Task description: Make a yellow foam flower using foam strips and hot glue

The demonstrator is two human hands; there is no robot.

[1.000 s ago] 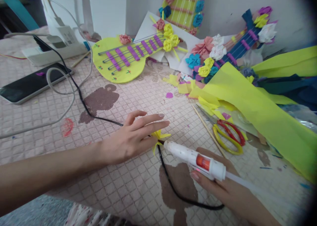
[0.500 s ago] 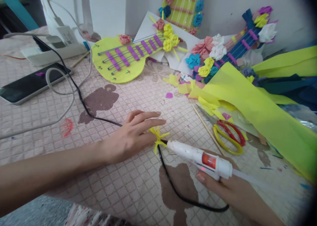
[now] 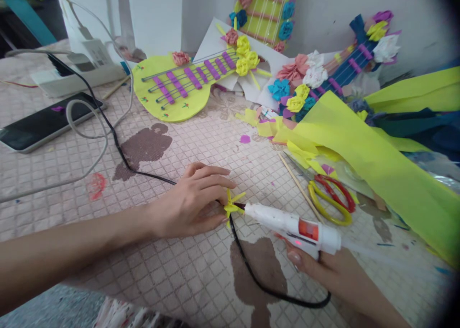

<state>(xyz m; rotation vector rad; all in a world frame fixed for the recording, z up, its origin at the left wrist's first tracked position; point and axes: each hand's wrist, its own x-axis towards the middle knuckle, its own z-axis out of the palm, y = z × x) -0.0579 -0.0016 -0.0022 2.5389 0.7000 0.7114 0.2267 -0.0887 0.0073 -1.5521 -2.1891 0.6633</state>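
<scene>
My right hand (image 3: 323,270) is wrapped round a white hot glue gun (image 3: 276,220) with an orange-red window and a clear glue stick out of its back. The gun's dark nozzle touches the middle of a small yellow star-shaped paper piece (image 3: 233,206). My left hand (image 3: 196,198) rests on the tablecloth, its thumb and curled fingers closed on the left side of that piece and hiding part of it. A black cord (image 3: 247,265) runs under the left hand and loops below the glue gun.
Scissors (image 3: 330,203) and a thin wooden stick (image 3: 298,184) lie right of centre. Yellow crepe paper (image 3: 377,169) spreads along the right. Paper guitars (image 3: 172,86) with flowers stand at the back. A phone (image 3: 46,122) and a power strip (image 3: 79,78) lie left.
My left fingers have drawn in and curled, with the thumb now showing at the yellow paper piece. The glue gun has shifted slightly right, its nozzle still at the piece.
</scene>
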